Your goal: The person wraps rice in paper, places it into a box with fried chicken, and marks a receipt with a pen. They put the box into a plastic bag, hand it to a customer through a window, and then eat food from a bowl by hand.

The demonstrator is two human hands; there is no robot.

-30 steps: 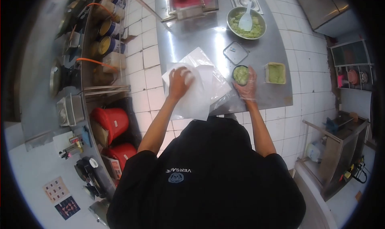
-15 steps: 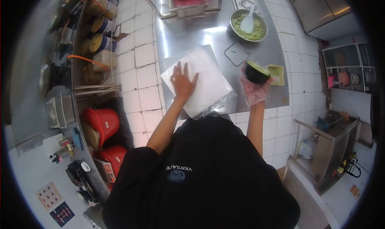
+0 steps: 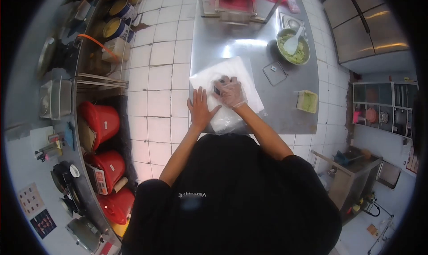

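A stack of white sheets [image 3: 244,78] lies at an angle on the steel table [image 3: 267,116], with clear plastic wrap along its near edge. My left hand [image 3: 203,110] rests on the left part of the stack, fingers spread. In a clear plastic glove, my right hand [image 3: 231,93] curls over a small black bowl [image 3: 217,90] at the middle of the sheets. Most of the bowl is hidden under the fingers. Further right stands a larger bowl of green mash [image 3: 298,57] with a white rice paddle [image 3: 292,45] in it.
A clear square lid [image 3: 274,73] lies between the stack and the mash bowl. Near the table's right edge sits a pale green rectangular tub [image 3: 307,102]. A metal rack with a pink basket [image 3: 234,3] stands at the far end. Red bins [image 3: 99,121] fill the left shelf.
My right hand has swung left with the black bowl, from beside the tub onto the white sheets. The bowl's green filling no longer shows. My left hand stays on the sheets.
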